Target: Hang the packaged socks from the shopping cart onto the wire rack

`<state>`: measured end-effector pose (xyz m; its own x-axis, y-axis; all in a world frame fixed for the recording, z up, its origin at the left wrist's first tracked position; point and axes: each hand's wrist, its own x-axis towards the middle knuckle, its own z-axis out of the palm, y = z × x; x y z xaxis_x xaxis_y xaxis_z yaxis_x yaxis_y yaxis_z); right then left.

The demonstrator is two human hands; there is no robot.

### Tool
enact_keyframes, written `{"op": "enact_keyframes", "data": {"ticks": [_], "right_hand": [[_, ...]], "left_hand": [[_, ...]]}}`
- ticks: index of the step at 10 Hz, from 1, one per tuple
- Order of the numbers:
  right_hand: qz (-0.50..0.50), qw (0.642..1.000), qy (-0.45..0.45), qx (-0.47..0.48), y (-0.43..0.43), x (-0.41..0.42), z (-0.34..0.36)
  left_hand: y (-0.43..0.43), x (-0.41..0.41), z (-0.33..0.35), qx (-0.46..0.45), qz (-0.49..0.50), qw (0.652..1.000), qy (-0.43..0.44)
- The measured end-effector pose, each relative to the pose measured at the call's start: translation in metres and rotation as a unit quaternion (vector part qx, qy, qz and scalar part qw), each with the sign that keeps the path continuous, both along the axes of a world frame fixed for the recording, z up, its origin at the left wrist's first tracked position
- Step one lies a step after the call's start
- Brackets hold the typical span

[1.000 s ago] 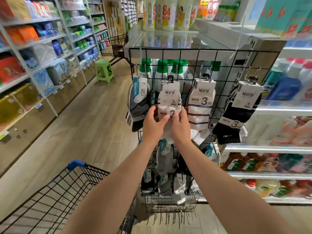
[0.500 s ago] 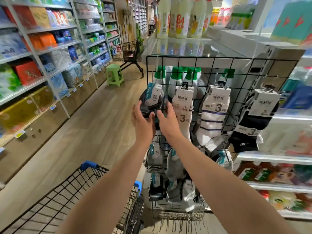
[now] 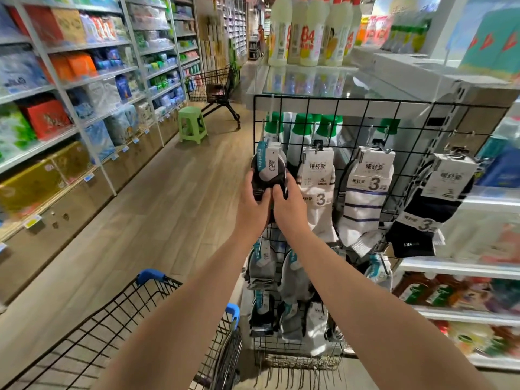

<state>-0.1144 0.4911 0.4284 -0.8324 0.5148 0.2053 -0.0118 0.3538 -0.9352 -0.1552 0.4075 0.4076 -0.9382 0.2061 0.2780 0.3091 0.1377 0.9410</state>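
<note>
While both bare arms reach forward over the shopping cart [image 3: 149,277], the left hand [image 3: 251,205] and the right hand [image 3: 291,211] meet on a dark sock pack [image 3: 267,168] at the upper left corner of the black wire rack [image 3: 351,101]. Each hand curls its fingers round the lower half of the pack, the left from the left side and the right from the right, with the right thumb pressed on the front. The pack's white and teal card stands upright against the grid, just below a hook; whether it hangs on that hook I cannot tell.

Just right of it on the same row hang a white sock pack [image 3: 319,192], a striped sock pack [image 3: 365,204] and, well apart at the rack's right edge, a navy sock pack [image 3: 416,229]. Smaller grey and white sock packs [image 3: 263,273] hang on the lower rows, partly hidden by the right forearm. Green-capped bottles [image 3: 302,128] stand behind the grid. Down the wooden aisle sit a green plastic stool [image 3: 192,125] and a second cart [image 3: 215,87], beside stocked shelves.
</note>
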Motion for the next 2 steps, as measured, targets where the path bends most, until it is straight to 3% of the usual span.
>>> {"op": "enact_keyframes", "data": {"ticks": [2], "right_hand": [[-0.011,1.0,0.017,0.014,-0.002,-0.0007,0.0]], "left_hand": [[-0.0016,0.0064,0.0018,0.001,0.035,0.999,0.042]]}}
